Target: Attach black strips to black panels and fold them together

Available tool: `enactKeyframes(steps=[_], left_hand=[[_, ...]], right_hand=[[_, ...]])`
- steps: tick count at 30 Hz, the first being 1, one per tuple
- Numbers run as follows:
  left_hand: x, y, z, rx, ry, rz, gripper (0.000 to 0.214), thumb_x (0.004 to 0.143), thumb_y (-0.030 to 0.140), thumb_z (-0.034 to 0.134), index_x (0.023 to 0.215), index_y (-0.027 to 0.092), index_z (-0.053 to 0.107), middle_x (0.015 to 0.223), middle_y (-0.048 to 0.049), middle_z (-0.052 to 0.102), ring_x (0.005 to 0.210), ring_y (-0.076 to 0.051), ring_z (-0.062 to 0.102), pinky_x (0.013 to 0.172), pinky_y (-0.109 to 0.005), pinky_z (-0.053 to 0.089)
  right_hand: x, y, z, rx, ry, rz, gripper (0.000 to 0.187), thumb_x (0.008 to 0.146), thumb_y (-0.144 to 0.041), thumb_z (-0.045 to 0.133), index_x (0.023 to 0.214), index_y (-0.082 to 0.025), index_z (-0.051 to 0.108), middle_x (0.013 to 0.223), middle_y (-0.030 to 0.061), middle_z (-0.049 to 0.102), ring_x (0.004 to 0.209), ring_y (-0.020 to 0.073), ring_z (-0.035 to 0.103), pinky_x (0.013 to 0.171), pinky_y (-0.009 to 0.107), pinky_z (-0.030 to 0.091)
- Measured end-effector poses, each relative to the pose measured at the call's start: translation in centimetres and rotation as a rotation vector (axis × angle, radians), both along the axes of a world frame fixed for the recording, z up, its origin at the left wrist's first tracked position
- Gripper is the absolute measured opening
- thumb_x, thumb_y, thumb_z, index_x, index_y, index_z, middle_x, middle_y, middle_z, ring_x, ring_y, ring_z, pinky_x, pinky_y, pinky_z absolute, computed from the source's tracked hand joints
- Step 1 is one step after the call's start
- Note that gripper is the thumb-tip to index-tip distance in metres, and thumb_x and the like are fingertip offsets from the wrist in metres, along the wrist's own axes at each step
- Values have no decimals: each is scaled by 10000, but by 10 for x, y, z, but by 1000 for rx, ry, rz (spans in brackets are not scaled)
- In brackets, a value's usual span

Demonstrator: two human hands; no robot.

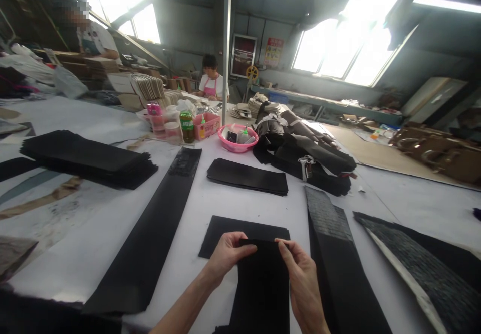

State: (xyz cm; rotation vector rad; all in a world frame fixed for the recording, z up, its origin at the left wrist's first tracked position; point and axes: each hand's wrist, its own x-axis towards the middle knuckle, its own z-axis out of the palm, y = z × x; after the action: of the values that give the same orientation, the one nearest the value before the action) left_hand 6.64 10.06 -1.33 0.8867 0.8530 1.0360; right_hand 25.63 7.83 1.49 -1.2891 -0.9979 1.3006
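Observation:
My left hand [226,255] and my right hand [300,279] both pinch the top edge of a black sheet [262,286] that hangs down toward me at the bottom centre. The left thumb and fingers close on its upper left corner. The right fingers close on its upper right corner. Just beyond the held sheet another black sheet [244,231] lies flat on the white table [210,208].
A stack of black sheets [247,176] lies farther back, a bigger stack [88,158] at left. Long black strips [150,233] [338,254] flank my hands. A pink bowl [237,139], a bottle [187,126] and a dark fabric heap [308,156] stand behind. Two people work at the far end.

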Motion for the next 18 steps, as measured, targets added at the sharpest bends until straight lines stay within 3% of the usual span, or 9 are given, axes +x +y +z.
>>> enactKeyframes(steps=[5,7,9,12,16,18], left_hand=[[2,-3,11,27,62,53,347,708,366,787,638,143,530,560,29,571,513,-80,494,484,-189,331],[2,-3,18,73,59,34,324,717,354,782,650,137,552,586,21,583,542,-86,509,506,-194,355],[4,-4,21,100,44,29,305,727,340,777,661,135,561,598,18,588,555,-88,517,519,-196,372],[7,-7,21,63,-15,19,272,730,324,779,715,132,587,636,10,614,572,-93,539,539,-201,398],[7,-10,16,25,-76,28,272,737,324,775,725,131,583,662,5,625,587,-96,551,552,-203,410],[7,-11,16,44,-42,67,284,745,334,766,698,135,569,630,19,601,564,-87,528,530,-195,392]], right_hand=[[19,13,22,52,-88,129,463,780,-459,715,1187,-249,642,1040,49,701,974,237,629,857,331,488],[24,20,31,72,-235,186,403,757,-463,728,1088,-235,700,964,45,713,934,238,634,823,321,492],[23,23,36,69,-384,247,287,754,-470,721,881,-213,746,772,21,690,755,199,618,686,282,484],[16,20,35,110,-461,257,262,782,-457,695,746,-198,721,665,-4,629,646,151,545,595,248,427],[16,14,33,100,-426,218,248,791,-441,685,823,-202,742,727,13,661,716,175,577,649,264,450],[21,15,38,50,-402,302,295,734,-411,737,956,-216,749,807,23,692,767,204,613,698,291,483]])
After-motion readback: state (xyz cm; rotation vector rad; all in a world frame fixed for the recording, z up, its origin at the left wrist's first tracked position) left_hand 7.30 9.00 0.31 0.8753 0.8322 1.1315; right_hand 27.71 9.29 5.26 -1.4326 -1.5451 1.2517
